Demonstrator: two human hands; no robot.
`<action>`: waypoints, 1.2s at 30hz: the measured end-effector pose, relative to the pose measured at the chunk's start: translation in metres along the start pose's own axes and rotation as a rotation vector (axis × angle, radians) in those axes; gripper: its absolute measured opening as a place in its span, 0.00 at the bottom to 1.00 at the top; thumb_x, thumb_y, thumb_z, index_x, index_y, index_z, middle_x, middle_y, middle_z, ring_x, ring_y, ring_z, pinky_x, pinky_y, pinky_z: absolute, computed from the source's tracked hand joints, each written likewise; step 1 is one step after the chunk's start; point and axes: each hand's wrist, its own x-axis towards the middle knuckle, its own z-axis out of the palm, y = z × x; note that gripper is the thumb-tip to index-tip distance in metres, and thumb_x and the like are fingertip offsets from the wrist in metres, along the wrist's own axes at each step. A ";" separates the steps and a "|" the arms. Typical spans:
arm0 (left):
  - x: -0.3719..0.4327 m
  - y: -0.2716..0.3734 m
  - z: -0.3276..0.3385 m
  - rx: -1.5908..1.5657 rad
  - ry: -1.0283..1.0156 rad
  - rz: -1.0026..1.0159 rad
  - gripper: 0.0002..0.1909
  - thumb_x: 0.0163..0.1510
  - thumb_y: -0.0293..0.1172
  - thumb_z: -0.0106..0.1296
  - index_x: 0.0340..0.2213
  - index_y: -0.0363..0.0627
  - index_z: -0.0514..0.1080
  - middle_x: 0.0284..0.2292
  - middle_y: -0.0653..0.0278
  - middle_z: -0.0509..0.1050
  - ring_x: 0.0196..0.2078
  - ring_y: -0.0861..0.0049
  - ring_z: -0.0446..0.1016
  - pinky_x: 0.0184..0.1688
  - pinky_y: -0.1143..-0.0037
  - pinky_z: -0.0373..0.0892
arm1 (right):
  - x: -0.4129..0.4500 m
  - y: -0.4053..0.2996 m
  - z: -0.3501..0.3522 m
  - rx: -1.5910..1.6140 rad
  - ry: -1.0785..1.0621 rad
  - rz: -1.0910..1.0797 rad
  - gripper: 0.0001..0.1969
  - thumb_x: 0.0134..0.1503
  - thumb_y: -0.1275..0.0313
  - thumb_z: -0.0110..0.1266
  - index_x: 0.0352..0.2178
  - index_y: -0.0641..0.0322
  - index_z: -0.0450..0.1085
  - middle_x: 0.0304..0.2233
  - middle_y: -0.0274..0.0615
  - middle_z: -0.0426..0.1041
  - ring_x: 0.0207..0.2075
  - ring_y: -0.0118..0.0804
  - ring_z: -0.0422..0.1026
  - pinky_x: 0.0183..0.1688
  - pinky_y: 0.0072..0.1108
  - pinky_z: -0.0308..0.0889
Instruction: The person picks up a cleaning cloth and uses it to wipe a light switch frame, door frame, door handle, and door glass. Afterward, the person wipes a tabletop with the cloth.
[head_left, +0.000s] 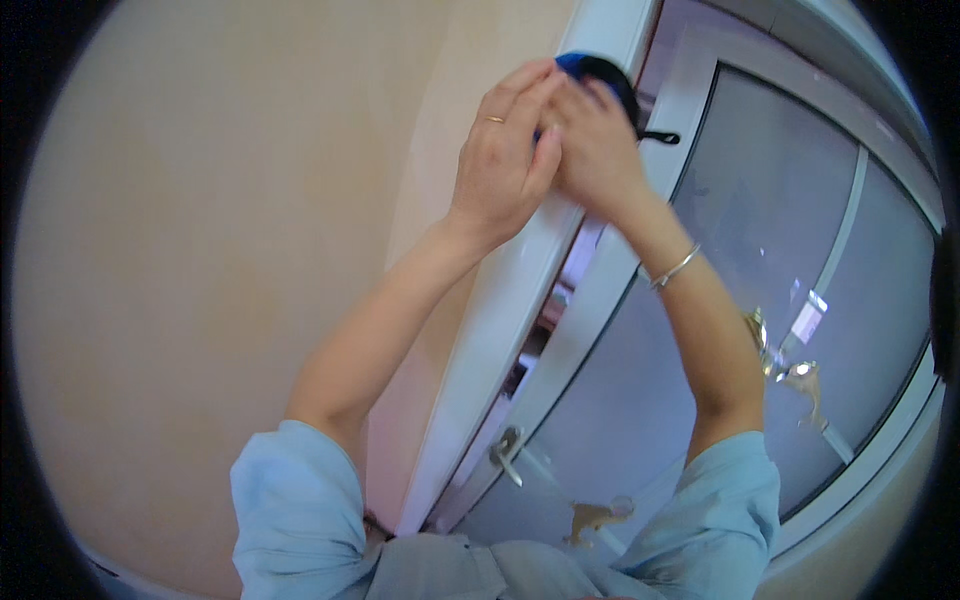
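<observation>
Both my arms reach up towards the top of the view, in short light-blue sleeves. My left hand (506, 154), with a gold ring on one finger, lies against a round blue and black object (619, 82) that has a small black loop on its right side. My right hand (596, 142) overlaps the same object from the right, its fingers blurred; a silver bangle (676, 266) circles that wrist. The hands cover much of the object, so its kind and how each hand grips it are unclear.
A beige wall (225, 225) fills the left side. Behind my hands runs a white door frame (480, 337). The frosted glass door (757, 180) stands slightly ajar, with a metal lever handle (510, 457) low on its edge and gold-coloured decorations (802, 371) on the glass.
</observation>
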 end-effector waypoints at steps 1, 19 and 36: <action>-0.022 0.001 0.004 -0.025 -0.016 -0.025 0.23 0.51 0.24 0.45 0.51 0.39 0.64 0.54 0.51 0.63 0.59 0.57 0.58 0.61 0.65 0.52 | -0.021 -0.026 -0.006 0.094 -0.133 0.033 0.27 0.48 0.65 0.51 0.51 0.63 0.63 0.56 0.46 0.62 0.60 0.42 0.56 0.61 0.36 0.50; -0.047 -0.012 0.052 0.122 -0.045 0.025 0.23 0.57 0.39 0.41 0.51 0.39 0.65 0.55 0.50 0.61 0.60 0.55 0.55 0.63 0.60 0.45 | -0.049 -0.019 0.012 0.201 0.070 0.052 0.21 0.48 0.64 0.53 0.44 0.58 0.69 0.47 0.43 0.71 0.50 0.46 0.65 0.54 0.38 0.56; -0.209 0.051 0.004 0.072 -0.130 -0.379 0.27 0.52 0.33 0.44 0.54 0.40 0.61 0.59 0.51 0.54 0.63 0.53 0.48 0.63 0.55 0.41 | -0.140 -0.153 0.008 0.541 -0.364 0.095 0.25 0.50 0.66 0.49 0.51 0.63 0.64 0.48 0.52 0.68 0.47 0.52 0.66 0.51 0.39 0.60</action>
